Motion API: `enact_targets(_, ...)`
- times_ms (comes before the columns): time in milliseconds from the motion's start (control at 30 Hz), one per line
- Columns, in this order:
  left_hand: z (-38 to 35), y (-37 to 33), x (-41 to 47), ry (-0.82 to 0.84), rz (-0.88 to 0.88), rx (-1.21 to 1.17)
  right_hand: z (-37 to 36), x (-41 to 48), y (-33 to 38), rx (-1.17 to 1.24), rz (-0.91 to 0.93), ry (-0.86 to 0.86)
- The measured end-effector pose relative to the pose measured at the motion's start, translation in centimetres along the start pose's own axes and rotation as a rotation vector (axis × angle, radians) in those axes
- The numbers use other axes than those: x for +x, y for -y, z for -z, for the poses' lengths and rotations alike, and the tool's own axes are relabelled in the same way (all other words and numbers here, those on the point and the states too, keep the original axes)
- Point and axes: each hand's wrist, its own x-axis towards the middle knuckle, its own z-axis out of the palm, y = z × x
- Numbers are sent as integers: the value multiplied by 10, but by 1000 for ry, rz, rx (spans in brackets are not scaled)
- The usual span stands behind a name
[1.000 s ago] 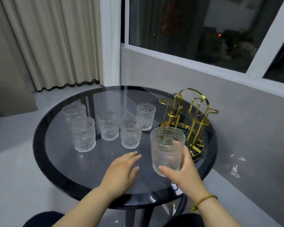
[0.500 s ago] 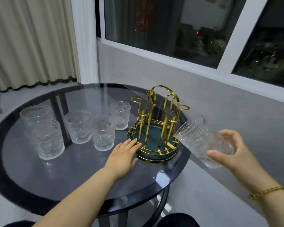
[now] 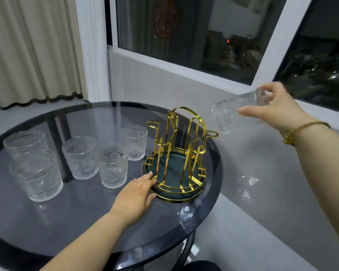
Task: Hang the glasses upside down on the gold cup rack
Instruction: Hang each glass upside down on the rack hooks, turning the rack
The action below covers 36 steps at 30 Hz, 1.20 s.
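Your round glass table (image 3: 47, 222) carries everything but the one piece in the air. Five glasses stand upright on its left half, none hung yet: two at the far left (image 3: 36, 174), one overlapping the other from this view, one further in (image 3: 80, 157), one nearest your left hand (image 3: 113, 166), and one behind it (image 3: 135, 142) just beside the rack. The gold cup rack (image 3: 176, 153) sits near the table's right edge on its dark green tray, every prong bare.

Your left hand (image 3: 134, 196) lies flat on the table, fingertips touching the tray rim, closed on nothing; it looks set to steady the base. Your right hand (image 3: 274, 110) holds the sixth glass (image 3: 233, 112) up and to the right of the rack, out beyond the table edge, your grip wrapped round its base end. The glass is tilted, mouth aimed down-left toward the looped prong (image 3: 211, 133), well short of fully inverted.

The risks, as I judge them: ribbed glass can slip in a grip that far from the mouth, and there is only floor beneath it. Coming in at this slant, the rim may strike the prong tip rather than slide over it, and a knock could shove the light rack toward the near table edge unless your left hand presses firmly.
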Motion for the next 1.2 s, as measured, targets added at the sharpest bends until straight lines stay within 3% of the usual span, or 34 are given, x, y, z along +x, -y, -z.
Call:
enact_targets(233, -4, -4, 7, -93, 121, -177, -46, 58, 25, -106, 172, 153)
enact_targets(467, -13, -2, 7, -292, 127, -71, -91, 89, 36, -76, 256, 311)
enact_targets(667, -15, 0, 9, -301, 132, 29, -133, 94, 41, -177, 355, 473)
enact_targets(900, -14, 0, 11, -315, 125, 56, -173, 87, 30, -261, 280, 644)
enact_targets(1200, -13, 1, 11, -300, 142, 12, -182, 84, 18, -284, 339, 695)
